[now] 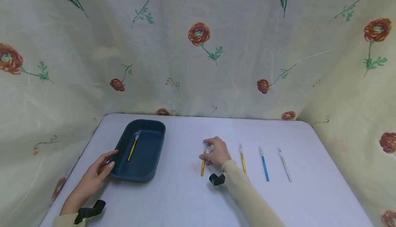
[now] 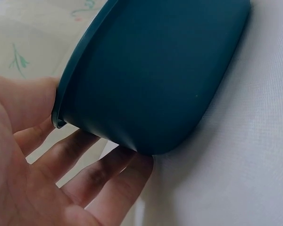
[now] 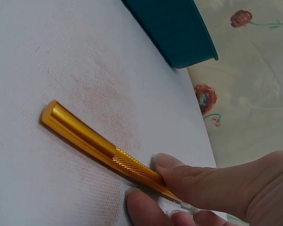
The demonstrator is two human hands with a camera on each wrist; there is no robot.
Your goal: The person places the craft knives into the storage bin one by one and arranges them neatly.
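No readable text, labels, brands, numbers or signs

Right hand point(image 1: 218, 152) at yellow tool point(image 1: 202, 169)

The held tool point(image 3: 108, 153) is gold, tray point(image 1: 146, 156) teal, backdrop point(image 1: 167, 58) flowered.

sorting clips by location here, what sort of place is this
Probably a makeshift indoor workspace: a white table backed by flower-patterned sheeting, with a dark blue tray and slim capped tools on it.
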